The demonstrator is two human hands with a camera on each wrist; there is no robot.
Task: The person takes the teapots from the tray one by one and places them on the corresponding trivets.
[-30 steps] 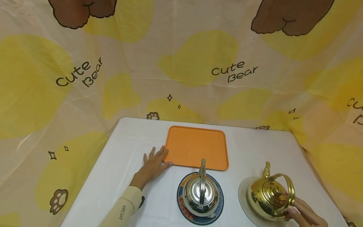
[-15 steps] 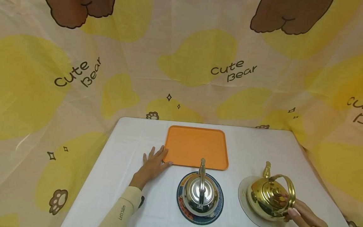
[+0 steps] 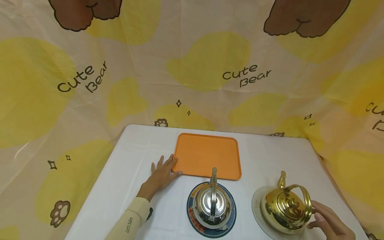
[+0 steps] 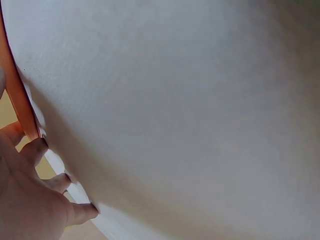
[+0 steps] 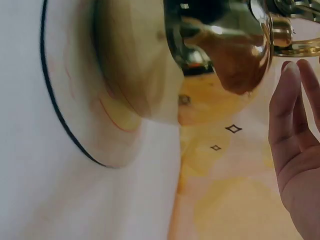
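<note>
Nearest, at about 5 o'clock on the table (image 3: 126, 166), the right hand (image 3: 330, 221) sits just beside the gold kettle (image 3: 285, 208). Its fingers are loosely spread and relaxed; the fingertips lie at the kettle's arched handle without curling round it. The kettle stands upright on a pale round mat (image 3: 257, 206), spout pointing to 12 o'clock, lid on, so its contents cannot be seen.

At 6 o'clock the silver kettle (image 3: 212, 204) stands upright on a dark-rimmed patterned coaster (image 3: 190, 208), handle running toward 12 o'clock, lid closed, contents hidden.

At 9 o'clock from the silver kettle, the left hand (image 3: 162, 173) lies flat on the white cloth, fingers straight and fanned apart, thumb and forefinger touching the near-left corner of the orange tray (image 3: 207, 155). The tray lies flat toward 12 o'clock, just beyond the silver kettle, with nothing in it.

The left wrist view shows what the head view cannot: the left hand's fingers (image 4: 37, 150) pressed against the tray's raised rim (image 4: 15, 95). The right wrist view shows the gold kettle's rounded belly (image 5: 220, 45) and its mat's dark edge (image 5: 65, 125) from low down, with the right hand's fingers (image 5: 287, 107) straight, close together and clear of the kettle's body.

Farthest, a bear-printed curtain (image 3: 192, 66) hangs behind the table.
</note>
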